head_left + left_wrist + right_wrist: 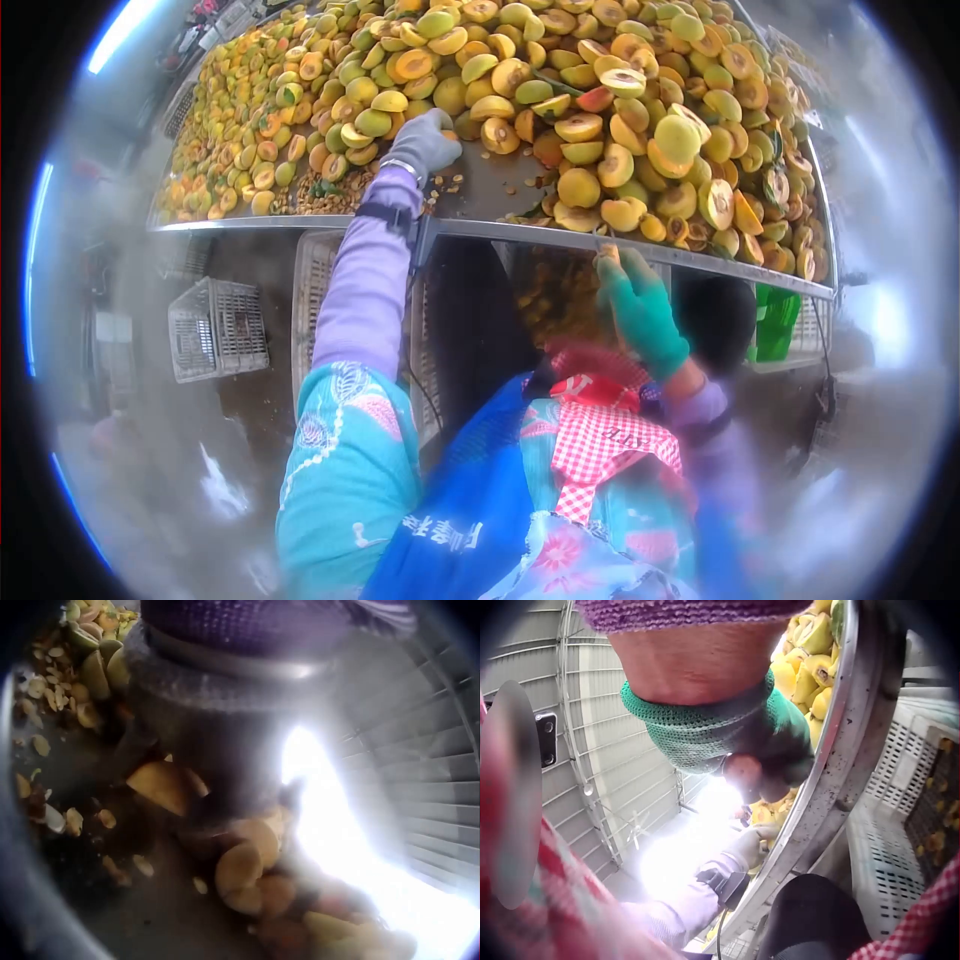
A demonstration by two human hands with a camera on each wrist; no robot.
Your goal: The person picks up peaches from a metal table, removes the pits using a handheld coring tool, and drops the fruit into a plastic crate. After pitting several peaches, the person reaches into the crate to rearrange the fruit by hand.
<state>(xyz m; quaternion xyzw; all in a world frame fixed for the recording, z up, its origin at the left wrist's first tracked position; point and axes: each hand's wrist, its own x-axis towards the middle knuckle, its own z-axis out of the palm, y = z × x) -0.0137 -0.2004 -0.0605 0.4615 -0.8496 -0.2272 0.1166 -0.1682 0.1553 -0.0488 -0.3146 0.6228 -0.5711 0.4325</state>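
My left hand point(425, 145), in a grey glove, reaches over the near edge of the metal table with its fingers curled at the fruit pile. In the left wrist view, a cut piece of yellow-orange stone fruit point(166, 787) shows at the fingers of that dark, blurred hand. My right hand point(645, 315), in a green knitted glove, is curled just before the table edge. A small thin-tipped tool point(601, 234) juts from its fingertips; the rest of it is hidden, and I cannot tell its kind. Halved fruits point(580, 187) lie close beyond this hand.
A raised metal rim point(520, 232) runs along the table's near side. Small seed bits point(335, 196) lie scattered left of the left hand. White plastic crates point(218, 330) stand below on the floor, and a green container point(776, 322) is at the right.
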